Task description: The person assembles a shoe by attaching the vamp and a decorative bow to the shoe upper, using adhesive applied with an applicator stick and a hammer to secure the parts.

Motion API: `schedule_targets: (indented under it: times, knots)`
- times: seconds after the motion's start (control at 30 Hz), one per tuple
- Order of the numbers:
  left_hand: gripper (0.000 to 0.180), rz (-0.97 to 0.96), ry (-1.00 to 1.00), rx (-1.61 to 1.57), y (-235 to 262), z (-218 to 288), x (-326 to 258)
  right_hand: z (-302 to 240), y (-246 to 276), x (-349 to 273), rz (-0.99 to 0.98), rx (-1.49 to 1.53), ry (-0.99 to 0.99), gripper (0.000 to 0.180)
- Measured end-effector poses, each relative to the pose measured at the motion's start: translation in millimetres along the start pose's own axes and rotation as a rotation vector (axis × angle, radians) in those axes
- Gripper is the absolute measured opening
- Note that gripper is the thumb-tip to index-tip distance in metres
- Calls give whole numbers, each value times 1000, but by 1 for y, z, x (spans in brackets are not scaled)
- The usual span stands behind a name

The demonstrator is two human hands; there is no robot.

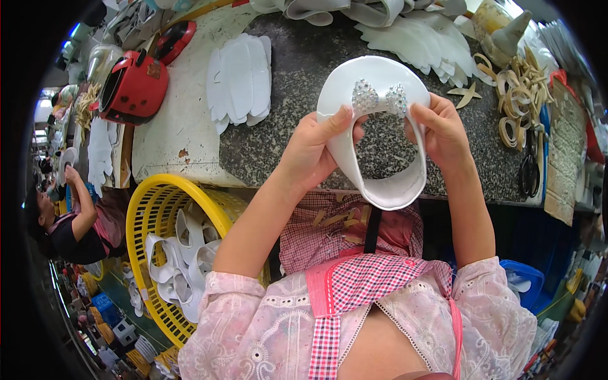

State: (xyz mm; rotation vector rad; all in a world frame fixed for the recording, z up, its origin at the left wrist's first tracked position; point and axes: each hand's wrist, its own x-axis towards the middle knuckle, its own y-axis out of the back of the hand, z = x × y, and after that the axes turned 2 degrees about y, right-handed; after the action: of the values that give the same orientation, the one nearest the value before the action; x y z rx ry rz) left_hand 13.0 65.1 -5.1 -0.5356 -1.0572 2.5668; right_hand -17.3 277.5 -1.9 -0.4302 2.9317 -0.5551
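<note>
Both my hands hold up a white shoe upper point(354, 161), a looped piece with a sparkling rhinestone bow point(379, 98) at its top. My left hand point(316, 149) grips its left side, thumb pressed near the bow. My right hand point(443, 130) pinches the right side beside the bow. The piece hangs above the edge of a dark speckled stone worktop point(285, 139).
A stack of white cut pieces point(240, 79) lies on the worktop; more white pieces point(418, 38) lie at the back. A yellow basket point(149, 209) with white uppers stands at my lower left. A red appliance point(133, 85), tan strips point(516, 104), scissors point(529, 168). Another person point(76, 221) works far left.
</note>
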Motion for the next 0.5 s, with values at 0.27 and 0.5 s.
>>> schedule_targets:
  times: [0.27, 0.5]
  knots:
    - [47, 14, 21, 21, -2, 14, -3, 17, 14, 2, -61, 231, -62, 20]
    - [31, 52, -11, 211, 0, 9, 3, 21, 10, 4, -78, 293, -75, 18]
